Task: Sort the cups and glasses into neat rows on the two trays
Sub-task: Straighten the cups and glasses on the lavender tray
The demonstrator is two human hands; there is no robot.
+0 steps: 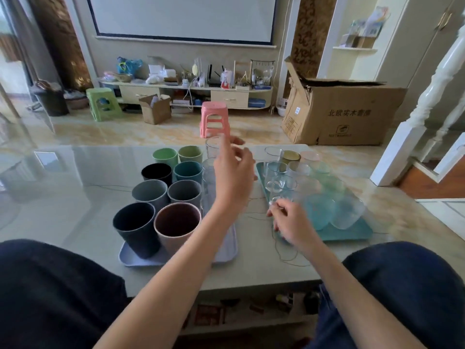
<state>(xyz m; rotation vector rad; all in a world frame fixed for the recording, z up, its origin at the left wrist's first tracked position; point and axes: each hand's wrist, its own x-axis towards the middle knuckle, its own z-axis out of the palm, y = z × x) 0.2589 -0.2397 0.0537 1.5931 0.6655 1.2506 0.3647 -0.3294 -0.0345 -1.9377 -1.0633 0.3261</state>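
Observation:
A lavender tray point(141, 259) holds several opaque coloured cups point(176, 222) in two rows, with clear glasses point(212, 147) lined up along its right side. Beside it, a teal tray point(352, 234) carries several clear and tinted glasses point(319, 210). My left hand point(232, 175) hovers above the lavender tray's right side with loosely spread fingers and holds nothing. My right hand point(289, 222) is at the teal tray's front left corner. Its fingertips pinch the base of a small clear glass point(280, 186), which is blurred.
The trays sit on a glossy low table point(75, 197) with a thin cord point(289, 260) near its front edge. My knees flank the table's near side. Beyond it stand a pink stool point(214, 119) and a big cardboard box point(347, 114).

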